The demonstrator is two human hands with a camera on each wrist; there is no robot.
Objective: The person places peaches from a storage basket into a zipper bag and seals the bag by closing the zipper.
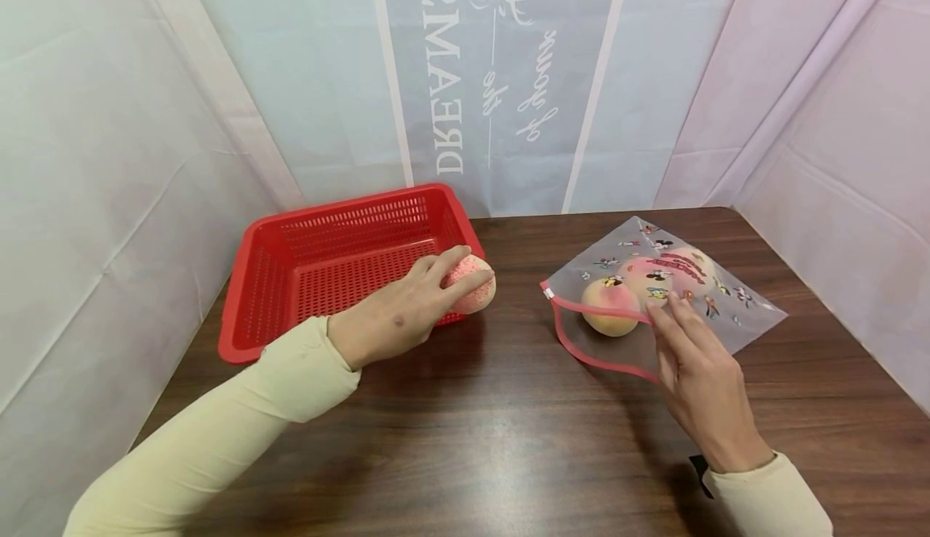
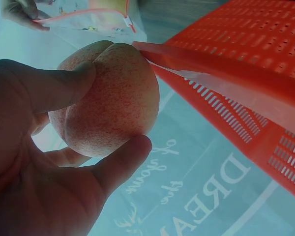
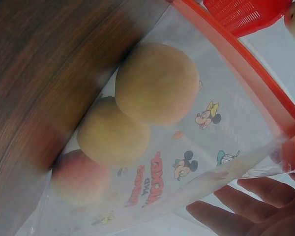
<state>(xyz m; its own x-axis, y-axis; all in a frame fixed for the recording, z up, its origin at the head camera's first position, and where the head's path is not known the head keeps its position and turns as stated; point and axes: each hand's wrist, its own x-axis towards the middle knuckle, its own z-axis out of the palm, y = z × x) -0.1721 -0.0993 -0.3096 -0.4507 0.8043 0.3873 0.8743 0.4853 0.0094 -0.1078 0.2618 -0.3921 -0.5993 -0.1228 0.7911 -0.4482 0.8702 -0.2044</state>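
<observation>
Above the brown table (image 1: 450, 456), hands (image 1: 400, 307) (image 1: 701, 383) hold peach (image 2: 115, 101) and bag (image 1: 606, 264).

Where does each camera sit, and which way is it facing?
Head: on the person's head, facing forward and down at the brown wooden table; left hand, right hand and cream sleeves show.
Left wrist: on that wrist, facing the round pink peach in the left hand and the red plastic basket; that hand and some of the right show.
Right wrist: on that wrist, facing the clear plastic bag with three round yellow-pink peaches inside; the right hand's fingers show.
Shared: head and right wrist both show all three bagged peaches.
</observation>
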